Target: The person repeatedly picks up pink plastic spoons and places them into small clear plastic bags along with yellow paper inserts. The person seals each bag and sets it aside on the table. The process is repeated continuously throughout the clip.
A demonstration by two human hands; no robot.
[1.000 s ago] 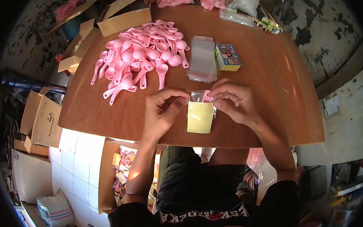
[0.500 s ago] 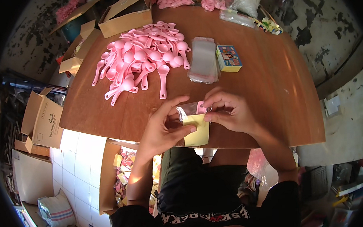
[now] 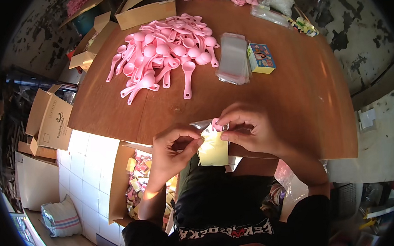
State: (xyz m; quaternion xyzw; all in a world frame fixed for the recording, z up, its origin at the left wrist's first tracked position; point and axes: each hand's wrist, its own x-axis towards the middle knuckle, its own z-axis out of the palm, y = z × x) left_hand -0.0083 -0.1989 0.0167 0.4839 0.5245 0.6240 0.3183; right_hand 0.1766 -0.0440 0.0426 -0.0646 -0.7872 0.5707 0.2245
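Clear plastic bag [image 3: 199, 124]: being held up between both hands at the near edge of the bench [image 3: 297, 86]; its outline is being blurred by glare, and its far side is being hidden.
Left hand [image 3: 168, 152]: the bag's left side is being pinched between thumb and index finger; the other fingers are being partly covered.
Right hand [image 3: 251, 130]: the bag's upper right is being pinched between thumb and fingers, by the pink spoon handle [image 3: 215, 122].
Yellow card [image 3: 214, 152]: being seen through the film; the rest of the spoon is being masked, so its bowl cannot be made out.
Near edge: being overlapped in view by the card's lower end; whether contact is being made cannot be told.
Pink spoon pile [image 3: 164, 49]: being heaped on the far left, with its lower layers being buried.
Clear bag stack [image 3: 233, 58]: being kept right of the pile, just beside a blue-and-yellow card block [image 3: 261, 58].
Cardboard box [image 3: 149, 16]: being cut off by the upper border.
Open room: being offered by brown wood between pile and hands, and more widely along the right.
Carton [image 3: 116, 189]: being partly hidden under the bench and left forearm; its small contents are being blurred together.
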